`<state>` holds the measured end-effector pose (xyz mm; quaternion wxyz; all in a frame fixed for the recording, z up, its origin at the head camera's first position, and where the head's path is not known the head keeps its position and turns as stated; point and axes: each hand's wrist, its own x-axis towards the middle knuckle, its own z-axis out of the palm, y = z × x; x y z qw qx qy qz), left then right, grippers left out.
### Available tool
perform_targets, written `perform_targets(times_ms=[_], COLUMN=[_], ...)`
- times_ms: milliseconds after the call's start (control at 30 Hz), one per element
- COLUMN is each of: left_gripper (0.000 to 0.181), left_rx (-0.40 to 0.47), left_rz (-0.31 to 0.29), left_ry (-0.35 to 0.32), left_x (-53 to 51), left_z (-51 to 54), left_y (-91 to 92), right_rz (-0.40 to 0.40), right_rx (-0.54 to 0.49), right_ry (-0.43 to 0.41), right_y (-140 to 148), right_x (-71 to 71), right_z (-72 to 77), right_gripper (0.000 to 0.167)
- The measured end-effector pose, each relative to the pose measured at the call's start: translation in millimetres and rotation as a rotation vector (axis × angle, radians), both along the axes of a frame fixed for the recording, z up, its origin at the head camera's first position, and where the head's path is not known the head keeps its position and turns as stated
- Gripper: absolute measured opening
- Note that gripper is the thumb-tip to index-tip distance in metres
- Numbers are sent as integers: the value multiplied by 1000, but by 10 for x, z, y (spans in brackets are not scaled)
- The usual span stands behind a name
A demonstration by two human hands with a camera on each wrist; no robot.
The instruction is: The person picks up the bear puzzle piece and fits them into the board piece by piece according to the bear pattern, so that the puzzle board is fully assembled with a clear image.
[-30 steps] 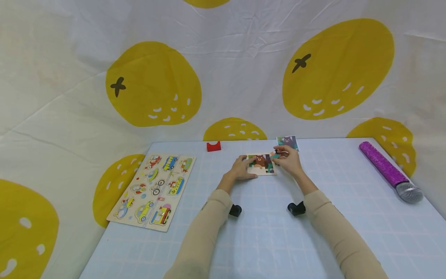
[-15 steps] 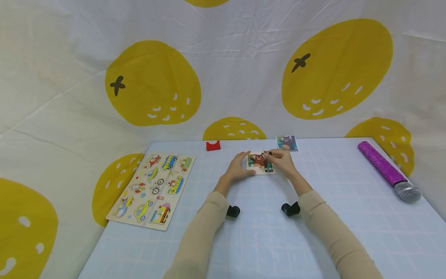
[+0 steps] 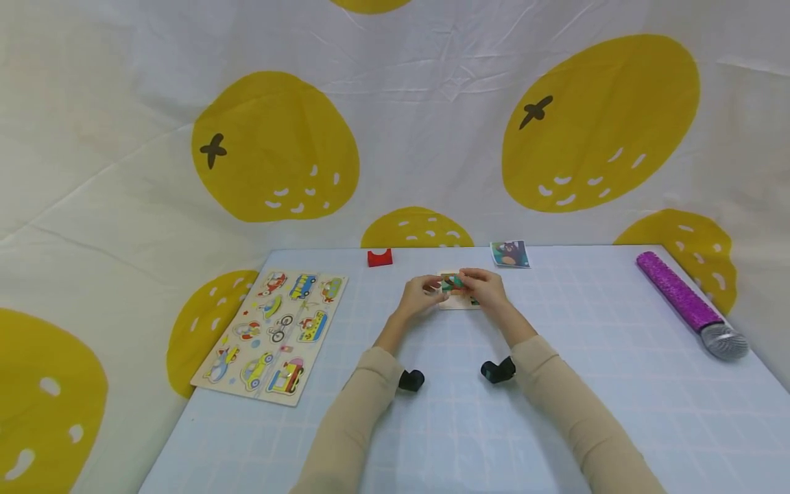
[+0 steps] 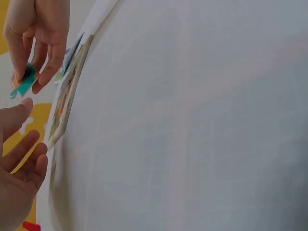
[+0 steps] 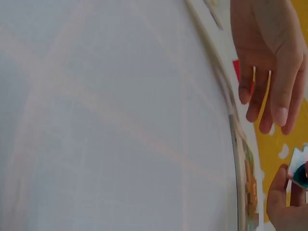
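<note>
In the head view my right hand (image 3: 487, 289) pinches a teal jigsaw piece (image 3: 452, 282) just above a small wooden puzzle board (image 3: 455, 302). The left wrist view shows that jigsaw piece (image 4: 25, 84) between thumb and fingers, lifted clear of the board (image 4: 67, 101). My left hand (image 3: 420, 296) hovers at the board's left side. Its fingers (image 4: 19, 154) are spread and loosely bent, near the piece but apart from it. Both hands hide part of the bear picture on the board. A bear picture card (image 3: 509, 254) lies behind the right hand.
On the left lies a large wooden vehicle puzzle (image 3: 271, 334). A red notched block (image 3: 379, 258) stands near the back edge. At the right is a glittery purple microphone (image 3: 685, 295). Black wrist devices (image 3: 497, 370) sit at the sleeves. A fruit-print curtain (image 3: 432, 137) hangs behind the table.
My right hand has moved left from the board's right side, taking the teal jigsaw piece over the board. The left hand has come off the board and lifted slightly.
</note>
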<state>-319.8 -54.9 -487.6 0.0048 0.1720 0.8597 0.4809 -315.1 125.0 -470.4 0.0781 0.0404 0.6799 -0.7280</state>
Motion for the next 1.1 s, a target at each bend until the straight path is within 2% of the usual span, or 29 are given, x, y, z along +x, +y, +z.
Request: perform_targets(times_ms=[133, 200, 300, 367, 500, 633, 733, 800, 900, 1000, 1100], left_gripper=[39, 39, 40, 39, 39, 38, 37, 35, 32, 31, 34], left_rx=[-40, -46, -58, -71, -116, -181, -230, -260, -296, -336, -403], left_rz=[24, 42, 62, 67, 66, 62, 81, 96, 113, 111, 95], left_ry=[-15, -18, -19, -10, 21, 58, 78, 102, 132, 148, 136], left_x=[20, 25, 29, 33, 43, 49, 70, 80, 92, 82, 72], left_z=[-58, -98, -160, -195, -235, -262, -259, -260, -252, -257, -232], left_y=[-24, -29, -26, -19, 15, 68, 114, 142, 169, 173, 173], right_rz=[-67, -78, -116, -138, -144, -76, 10, 73, 159, 216, 229], right_rx=[249, 323, 368, 396, 573, 778, 925, 984, 1021, 1012, 992], right_ry=[-20, -25, -21, 6, 115, 196, 234, 262, 345, 448, 496], right_y=[-70, -95, -131, -156, -206, -224, -228, -225, -201, -141, -60], right_x=[-31, -37, -37, -29, -5, 11, 2, -10, -29, -41, -47], right_z=[-64, -85, -100, -112, -136, -139, -123, -113, -111, -112, -108], right_gripper=[32, 28, 22, 18, 17, 16, 16, 16, 15, 15, 30])
